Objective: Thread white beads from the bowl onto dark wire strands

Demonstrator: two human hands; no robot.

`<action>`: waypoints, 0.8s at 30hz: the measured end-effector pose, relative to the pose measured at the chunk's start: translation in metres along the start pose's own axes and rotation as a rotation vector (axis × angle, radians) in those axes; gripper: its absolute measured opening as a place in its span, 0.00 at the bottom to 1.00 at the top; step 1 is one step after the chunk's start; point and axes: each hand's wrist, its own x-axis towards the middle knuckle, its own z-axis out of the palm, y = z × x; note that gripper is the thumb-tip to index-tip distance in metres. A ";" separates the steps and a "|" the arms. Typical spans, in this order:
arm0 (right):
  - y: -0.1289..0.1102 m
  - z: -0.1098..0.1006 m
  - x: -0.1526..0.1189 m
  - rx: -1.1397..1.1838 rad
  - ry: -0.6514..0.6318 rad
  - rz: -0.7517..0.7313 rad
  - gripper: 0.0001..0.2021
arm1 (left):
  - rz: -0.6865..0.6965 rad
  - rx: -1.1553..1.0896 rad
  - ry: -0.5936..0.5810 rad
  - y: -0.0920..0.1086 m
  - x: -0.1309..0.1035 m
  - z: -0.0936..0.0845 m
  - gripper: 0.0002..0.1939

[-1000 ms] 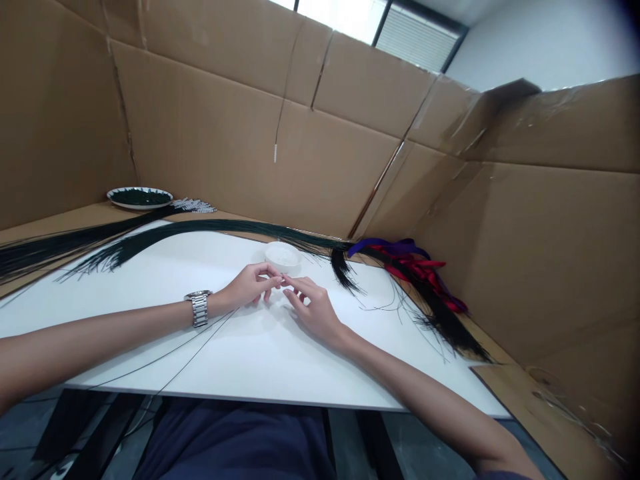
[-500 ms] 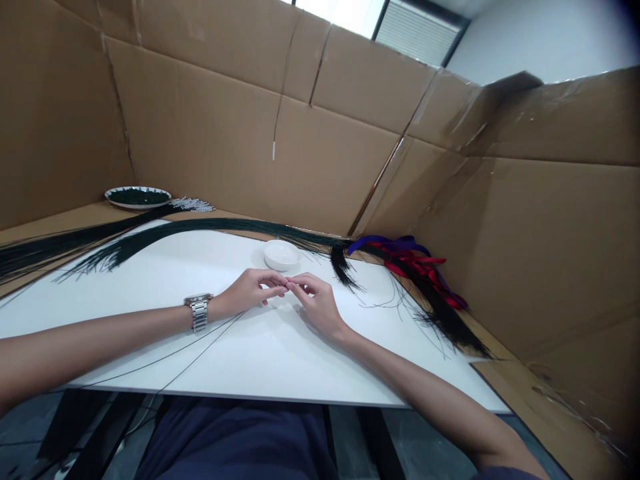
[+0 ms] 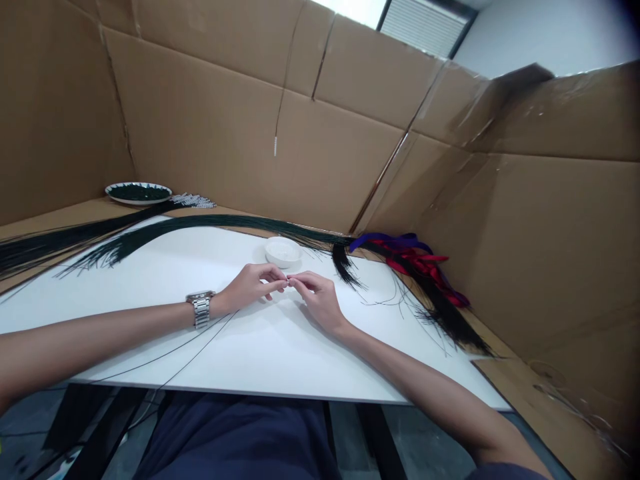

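My left hand (image 3: 256,285), with a metal watch on its wrist, is closed in a pinch on a thin dark cord (image 3: 200,353). Two strands of it run from beneath that hand across the white board and over its front edge. The fingertips of my right hand (image 3: 320,299) are pinched too and meet those of the left. A tiny pale speck shows between them, too small to name. Just beyond the hands stands a small white dish (image 3: 283,252), its pale contents hard to make out.
Long bundles of dark cords (image 3: 210,221) arch along the back of the white board (image 3: 280,360). Purple and red ribbons (image 3: 420,260) lie at the right. A plate (image 3: 139,193) of dark green pieces stands back left. Cardboard walls (image 3: 225,120) enclose the board.
The fingertips remain pressed together, and the left fingers have curled slightly more. A pale speck now shows between the fingertips. The whole view has shifted a little.
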 end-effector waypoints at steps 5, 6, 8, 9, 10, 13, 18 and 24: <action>0.003 -0.002 0.001 -0.020 -0.025 0.001 0.09 | -0.006 0.008 0.003 0.001 -0.001 0.000 0.16; 0.004 -0.002 0.001 -0.030 -0.030 -0.010 0.09 | -0.006 0.009 0.001 0.001 -0.001 0.000 0.16; 0.004 -0.002 0.001 -0.046 -0.036 -0.032 0.09 | -0.002 0.011 -0.002 0.001 -0.001 0.000 0.16; 0.005 -0.002 0.001 -0.051 -0.037 -0.039 0.09 | 0.001 0.013 -0.003 0.001 -0.001 0.000 0.16; 0.005 -0.002 0.001 -0.055 -0.038 -0.045 0.09 | 0.002 0.015 -0.003 0.001 -0.001 0.000 0.16; 0.005 0.000 -0.001 -0.053 -0.037 -0.051 0.09 | 0.004 0.020 -0.002 0.001 -0.001 0.000 0.16; 0.006 0.001 -0.002 -0.019 -0.042 -0.061 0.08 | 0.002 0.031 -0.006 0.004 -0.002 -0.001 0.15; 0.004 -0.002 0.000 -0.071 -0.061 -0.128 0.08 | -0.014 0.026 -0.020 0.004 -0.002 -0.001 0.14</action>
